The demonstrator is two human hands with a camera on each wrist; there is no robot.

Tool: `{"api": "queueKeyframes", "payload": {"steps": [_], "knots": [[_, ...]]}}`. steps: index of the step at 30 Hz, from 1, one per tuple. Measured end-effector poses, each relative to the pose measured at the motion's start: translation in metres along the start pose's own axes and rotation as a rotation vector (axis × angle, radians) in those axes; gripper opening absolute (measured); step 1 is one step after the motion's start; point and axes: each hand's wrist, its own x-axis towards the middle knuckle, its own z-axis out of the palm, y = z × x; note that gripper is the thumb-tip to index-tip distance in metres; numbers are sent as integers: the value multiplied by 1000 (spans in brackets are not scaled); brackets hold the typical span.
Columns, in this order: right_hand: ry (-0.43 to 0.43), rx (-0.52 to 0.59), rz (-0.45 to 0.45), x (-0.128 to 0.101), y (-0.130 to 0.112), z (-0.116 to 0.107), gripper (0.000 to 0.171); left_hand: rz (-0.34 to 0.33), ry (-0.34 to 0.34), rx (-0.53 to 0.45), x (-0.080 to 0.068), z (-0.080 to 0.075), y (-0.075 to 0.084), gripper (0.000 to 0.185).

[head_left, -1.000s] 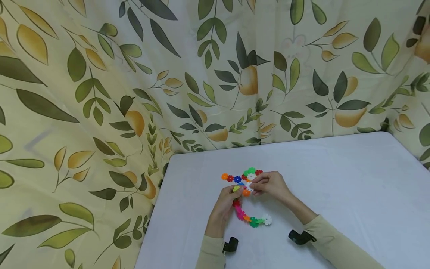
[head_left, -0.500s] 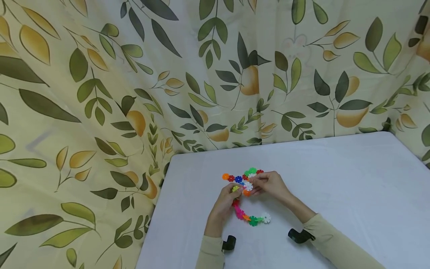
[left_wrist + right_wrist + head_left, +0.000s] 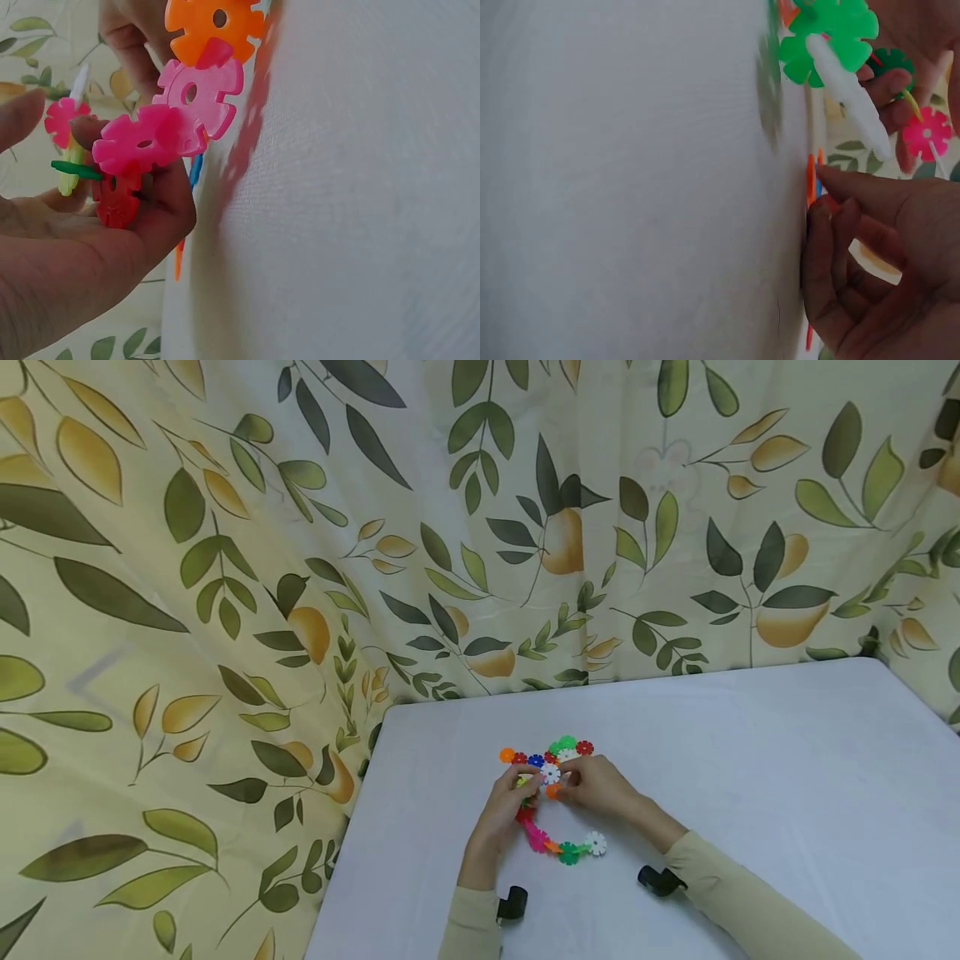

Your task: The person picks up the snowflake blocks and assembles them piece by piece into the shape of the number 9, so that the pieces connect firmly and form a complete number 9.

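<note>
On the white surface (image 3: 750, 760), the left hand (image 3: 504, 806) pinches the chain of plastic flower discs (image 3: 551, 793); the right hand (image 3: 596, 787) grips its orange disc (image 3: 552, 791).

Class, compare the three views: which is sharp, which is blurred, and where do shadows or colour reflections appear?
Head view: evenly lit, sharp, soft shadows; the chain of colourful plastic snowflake discs looks small. Left wrist view: the left hand and pink discs are close and slightly soft, tinting the white table. Right wrist view: the right hand and green disc are blurred.
</note>
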Motion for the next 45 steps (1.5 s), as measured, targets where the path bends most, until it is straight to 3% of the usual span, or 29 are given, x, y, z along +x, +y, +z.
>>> {"api": "queueKeyframes", "payload": {"steps": [4, 12, 25, 39, 45], "knots": [[13, -33, -18, -1, 0, 1, 16, 10, 17, 19, 2, 1, -2, 30], [12, 4, 74, -4, -4, -4, 17, -32, 69, 38, 3, 2, -1, 24], [1, 60, 87, -9, -6, -9, 17, -17, 97, -28, 5, 4, -5, 18], [184, 153, -49, -19, -11, -17, 14, -27, 84, -47, 3, 3, -4, 20], [219, 233, -44, -24, -18, -18, 15, -33, 79, -73, 2, 5, -3, 19]]}}
